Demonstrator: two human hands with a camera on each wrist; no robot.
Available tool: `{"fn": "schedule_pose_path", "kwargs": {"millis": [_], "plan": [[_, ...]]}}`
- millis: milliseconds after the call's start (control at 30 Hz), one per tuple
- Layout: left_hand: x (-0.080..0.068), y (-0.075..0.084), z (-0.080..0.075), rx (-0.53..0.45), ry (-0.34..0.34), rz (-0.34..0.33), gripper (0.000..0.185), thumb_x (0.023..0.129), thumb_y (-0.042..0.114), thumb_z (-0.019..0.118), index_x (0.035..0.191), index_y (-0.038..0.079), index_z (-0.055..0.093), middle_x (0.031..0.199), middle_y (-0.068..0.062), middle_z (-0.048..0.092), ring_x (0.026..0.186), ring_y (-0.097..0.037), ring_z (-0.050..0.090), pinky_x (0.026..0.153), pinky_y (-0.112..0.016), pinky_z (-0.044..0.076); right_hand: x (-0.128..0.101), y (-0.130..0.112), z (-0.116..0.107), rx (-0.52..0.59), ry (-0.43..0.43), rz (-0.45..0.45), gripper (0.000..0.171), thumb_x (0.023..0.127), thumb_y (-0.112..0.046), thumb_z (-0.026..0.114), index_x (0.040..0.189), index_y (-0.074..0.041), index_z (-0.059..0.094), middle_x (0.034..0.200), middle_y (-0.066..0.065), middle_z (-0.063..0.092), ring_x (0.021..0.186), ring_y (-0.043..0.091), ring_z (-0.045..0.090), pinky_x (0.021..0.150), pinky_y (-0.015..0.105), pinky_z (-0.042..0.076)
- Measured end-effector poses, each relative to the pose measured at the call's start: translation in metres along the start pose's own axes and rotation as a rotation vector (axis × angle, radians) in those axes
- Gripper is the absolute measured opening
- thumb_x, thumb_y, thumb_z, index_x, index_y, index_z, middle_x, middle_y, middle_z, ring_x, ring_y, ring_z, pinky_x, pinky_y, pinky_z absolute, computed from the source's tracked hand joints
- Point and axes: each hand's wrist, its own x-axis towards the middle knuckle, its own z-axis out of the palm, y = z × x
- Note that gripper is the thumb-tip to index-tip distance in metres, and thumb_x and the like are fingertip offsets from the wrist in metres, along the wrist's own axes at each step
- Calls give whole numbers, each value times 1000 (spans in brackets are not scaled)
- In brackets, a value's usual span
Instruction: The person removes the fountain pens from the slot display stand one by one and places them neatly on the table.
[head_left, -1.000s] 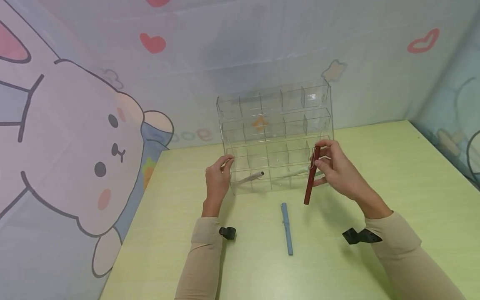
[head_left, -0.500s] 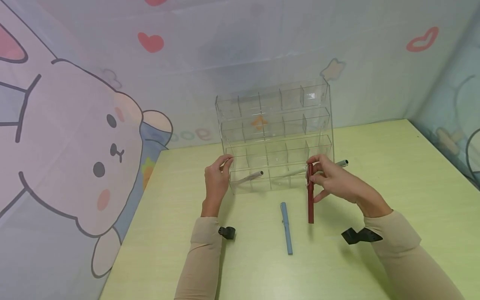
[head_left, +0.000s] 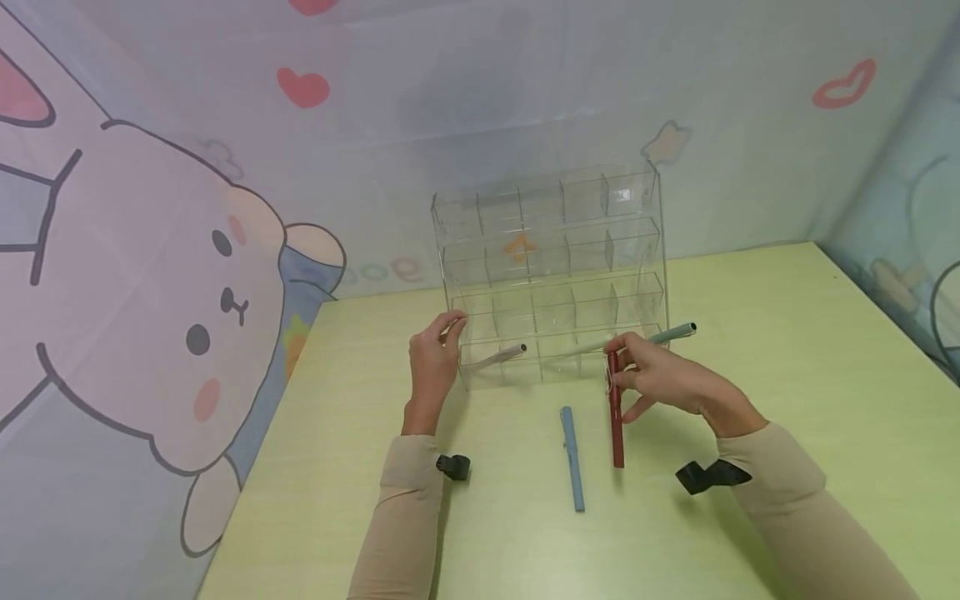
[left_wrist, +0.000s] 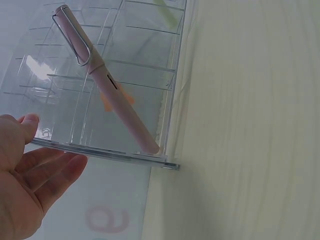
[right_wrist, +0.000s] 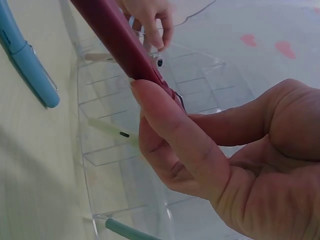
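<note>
A clear acrylic rack with several tiers of compartments stands on the green table. My right hand pinches the capped end of a dark red pen, which lies low, in front of the rack's bottom row. My left hand touches the rack's left edge with relaxed fingers. A pink pen leans in the bottom left compartment. A pale pen sits in another bottom slot. A green pen sticks out at the bottom right.
A blue pen lies on the table just left of the red pen. The cartoon-printed curtain wall stands behind the rack. The table's left edge runs near my left forearm.
My right hand has lowered the red pen from beside the rack's right end down and slightly left toward the table in front of the bottom row. The left hand has stayed put.
</note>
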Motion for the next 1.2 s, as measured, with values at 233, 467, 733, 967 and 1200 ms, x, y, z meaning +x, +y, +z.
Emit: {"fn": "schedule_pose_path", "kwargs": {"millis": [233, 467, 733, 967, 1200], "plan": [[-3, -3, 1, 9, -4, -5, 20, 101, 18, 62, 107, 2, 73, 105, -15, 74, 86, -35, 74, 45, -23, 40, 10, 11, 7, -7, -21, 40, 45, 104, 5, 43, 143, 12, 22, 127, 34, 40, 98, 33, 61, 74, 45, 58], [-5, -5, 2, 13, -4, -30, 19, 101, 19, 63, 108, 5, 74, 109, -15, 74, 88, -34, 73, 42, -23, 37, 19, 21, 13, -17, -24, 45, 44, 101, 8, 46, 139, 16, 25, 117, 30, 46, 93, 30, 63, 76, 42, 57], [-5, -5, 2, 11, 0, -40, 18, 101, 19, 62, 107, 6, 74, 110, -14, 74, 88, -34, 74, 46, -24, 42, 25, 27, 21, -42, -14, 60, 42, 98, 12, 50, 135, 18, 30, 110, 28, 49, 86, 28, 66, 73, 41, 58], [-5, -3, 3, 4, -5, -49, 20, 101, 18, 63, 108, 2, 74, 107, -14, 74, 88, -34, 73, 46, -24, 43, 27, 32, 31, -33, -23, 99, 44, 96, 12, 52, 134, 18, 31, 111, 31, 51, 86, 30, 66, 70, 42, 58], [-1, -2, 1, 32, 3, -26, 19, 101, 19, 63, 107, 5, 74, 106, -12, 75, 88, -33, 74, 51, -29, 47, 32, 34, 40, -58, -16, 116, 42, 96, 13, 52, 132, 19, 32, 108, 29, 53, 81, 31, 69, 69, 42, 58]]}}
